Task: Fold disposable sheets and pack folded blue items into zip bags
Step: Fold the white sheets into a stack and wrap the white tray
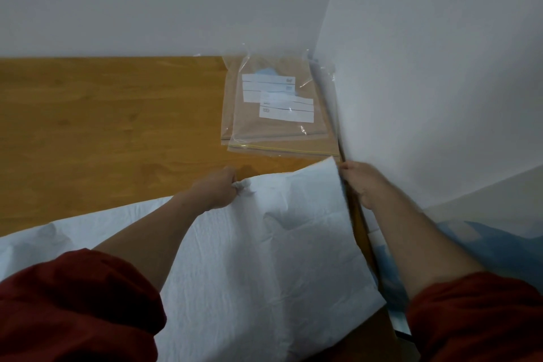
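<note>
1. I'm looking down at a wooden table (102, 114), orange-brown with smooth, visible grain, sitting in a corner of the room.
2. A plain pale wall (176, 3) is running along the far edge, and a side wall (440, 67) is meeting it on the right.
3. A white sheet (264, 258) is lying across the near part of the table; it is thin, crinkled and papery, and its far right corner is lifting.
4. My left hand (219, 188) is pinching the sheet's far edge, bunching it between curled fingers.
5. My right hand (363, 182) is gripping the sheet's right edge by the table's right side, with the fingers mostly hidden behind the sheet.
6. Clear zip bags (279, 129) are lying stacked flat in the far right corner, well apart from the sheet, glossy and with a yellow zip line along the near bag.
7. White labels (286, 109) are showing on the bags, and a blue item (266, 71) is showing through near the top.
8. Red sleeves (73, 303) are bunching at both my forearms.
9. Something blue (484, 244) is lying beyond the table's right edge, too blurred to identify.
</note>
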